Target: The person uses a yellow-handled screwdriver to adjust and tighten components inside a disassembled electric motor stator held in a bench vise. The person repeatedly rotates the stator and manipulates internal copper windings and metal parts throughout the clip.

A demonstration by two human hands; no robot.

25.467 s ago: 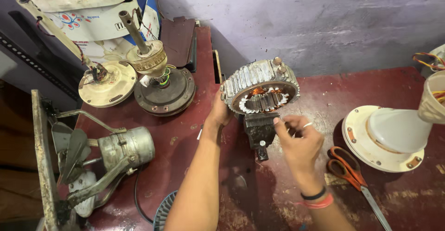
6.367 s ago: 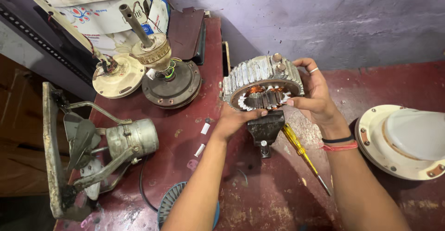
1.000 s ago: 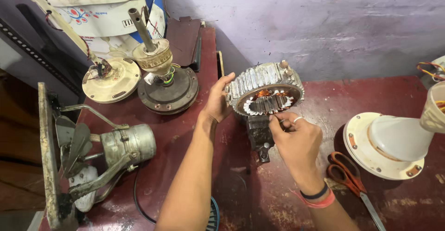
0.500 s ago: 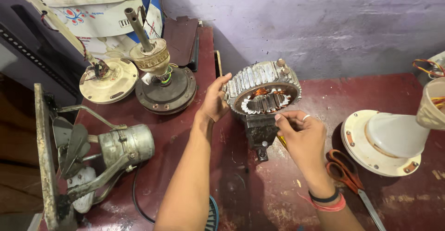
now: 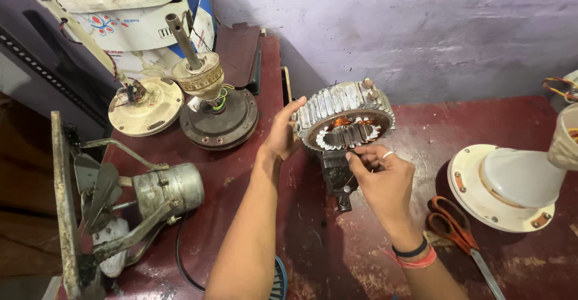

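Red desk (image 5: 337,258) | left hand (image 5: 284,132) stayed cupped on stator (image 5: 344,122) at nine o'clock | right hand (image 5: 379,176) (fingertips pinched, contents unclear) moved up to its lower rim.

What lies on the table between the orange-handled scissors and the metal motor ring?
In the head view, the right hand lies between the scissors and the motor ring, its fingers touching the ring.

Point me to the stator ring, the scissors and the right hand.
stator ring (image 5: 337,104), head view, on its ribbed outer wall.
scissors (image 5: 448,222), head view, on the orange handles.
right hand (image 5: 385,182), head view, on its back.
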